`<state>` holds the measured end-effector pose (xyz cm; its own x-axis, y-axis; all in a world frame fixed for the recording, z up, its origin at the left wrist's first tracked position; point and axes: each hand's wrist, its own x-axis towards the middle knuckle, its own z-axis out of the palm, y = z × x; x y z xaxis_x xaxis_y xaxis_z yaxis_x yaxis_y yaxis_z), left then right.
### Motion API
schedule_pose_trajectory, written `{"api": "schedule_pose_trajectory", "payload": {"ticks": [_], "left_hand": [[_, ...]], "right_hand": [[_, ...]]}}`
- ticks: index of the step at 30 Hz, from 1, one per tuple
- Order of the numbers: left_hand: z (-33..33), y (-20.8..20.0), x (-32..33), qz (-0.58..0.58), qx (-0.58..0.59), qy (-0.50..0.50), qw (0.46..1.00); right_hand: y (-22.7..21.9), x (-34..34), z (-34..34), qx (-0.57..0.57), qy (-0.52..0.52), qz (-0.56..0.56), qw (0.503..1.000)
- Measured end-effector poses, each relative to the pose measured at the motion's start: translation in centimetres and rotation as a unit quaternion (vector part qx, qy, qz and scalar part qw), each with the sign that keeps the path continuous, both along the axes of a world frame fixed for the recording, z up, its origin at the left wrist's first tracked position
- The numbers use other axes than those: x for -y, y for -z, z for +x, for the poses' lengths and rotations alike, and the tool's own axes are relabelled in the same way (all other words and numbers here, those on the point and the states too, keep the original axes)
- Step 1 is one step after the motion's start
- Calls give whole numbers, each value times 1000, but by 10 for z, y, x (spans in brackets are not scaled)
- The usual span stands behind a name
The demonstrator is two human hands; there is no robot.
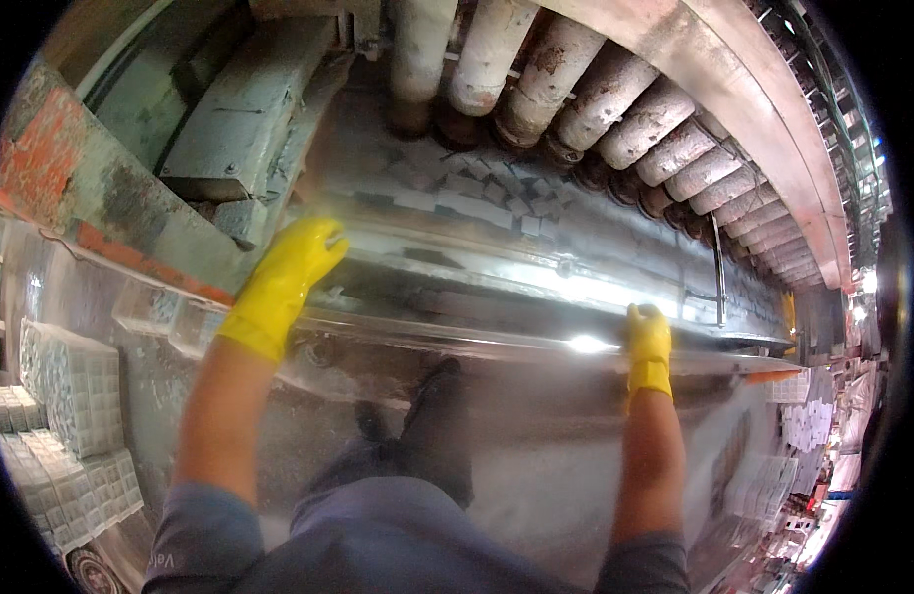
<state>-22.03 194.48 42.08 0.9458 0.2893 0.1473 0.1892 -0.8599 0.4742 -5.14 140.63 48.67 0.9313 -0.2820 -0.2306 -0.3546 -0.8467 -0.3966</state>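
My left hand [291,282], in a yellow rubber glove, is closed at the left end of a long, pale, shiny strip [457,259] that lies along the wet machine bed [442,188]. Farther right my right hand [650,348], gloved the same way, is curled at the bed's near side, by a bright glare. The fingers' undersides are hidden, so what either hand grips cannot be made out. Beyond the strip, small grey and whitish rectangular pieces [477,210] lie on the bed. Its surface is blurred and misty.
A curved row of thick, stained cylinders [551,84] overhangs the bed under a metal rim [744,79]. A grey metal box [244,109] stands at left. Wrapped stacks of pale blocks [71,386] stand at lower left. A thin metal rod [718,267] rises at right.
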Motion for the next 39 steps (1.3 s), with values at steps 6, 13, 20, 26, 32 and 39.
{"api": "schedule_pose_trajectory", "payload": {"ticks": [6, 13, 20, 26, 32, 39], "left_hand": [[1, -9, 3, -11, -13, -2, 1000], [1, -4, 0, -6, -19, -1, 1000], [1, -5, 1, -1, -17, 4, 1000], [1, 1, 1, -2, -25, -11, 1000], [4, 0, -2, -1, -49, -17, 999], [13, -13, -3, -27, -94, -31, 995]], "right_hand": [[1, 6, 2, 8, -23, -41, 999], [-2, 2, 0, 7, -12, -22, 1000], [0, 4, -1, 14, -18, -26, 999], [6, 11, 4, 3, -11, -12, 1000], [7, 12, 9, 3, -31, -45, 999], [4, 8, 18, -12, -39, -31, 999]]}}
